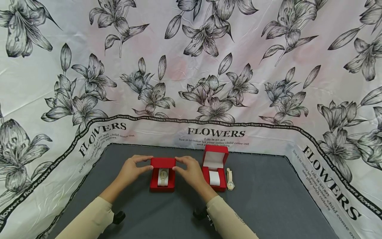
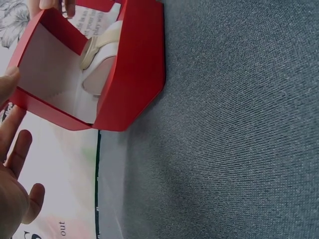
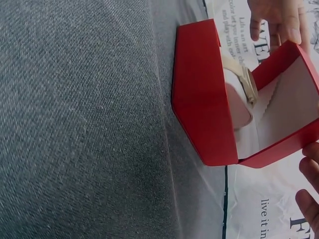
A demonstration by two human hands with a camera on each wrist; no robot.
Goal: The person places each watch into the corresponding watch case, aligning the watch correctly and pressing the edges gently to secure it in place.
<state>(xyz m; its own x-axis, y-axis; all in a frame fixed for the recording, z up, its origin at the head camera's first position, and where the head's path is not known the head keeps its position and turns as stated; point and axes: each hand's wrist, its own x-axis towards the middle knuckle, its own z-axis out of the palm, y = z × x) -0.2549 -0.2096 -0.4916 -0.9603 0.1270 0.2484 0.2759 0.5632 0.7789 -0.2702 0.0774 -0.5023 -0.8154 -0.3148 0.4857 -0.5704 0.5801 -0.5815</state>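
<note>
A red watch box (image 1: 162, 190) sits on the grey cloth with its lid (image 1: 162, 162) partly raised. Inside, a cream-strapped wristwatch (image 1: 163, 175) is wrapped around a white cushion (image 2: 102, 74). My left hand (image 1: 131, 170) holds the lid's left side between thumb and fingers. At the opposite side, my right hand (image 1: 191, 170) grips the lid the same way. The right wrist view shows the watch (image 3: 247, 82) under the tilted lid, whose inside is white.
Right of my right hand stands a second red box (image 1: 215, 153), lid up, with a bare white cushion (image 1: 214, 178). Another cream wristwatch (image 1: 230, 182) lies beside it on the grey cloth (image 1: 268, 199). A flower-printed sheet (image 1: 167, 136) hangs behind and around the sides.
</note>
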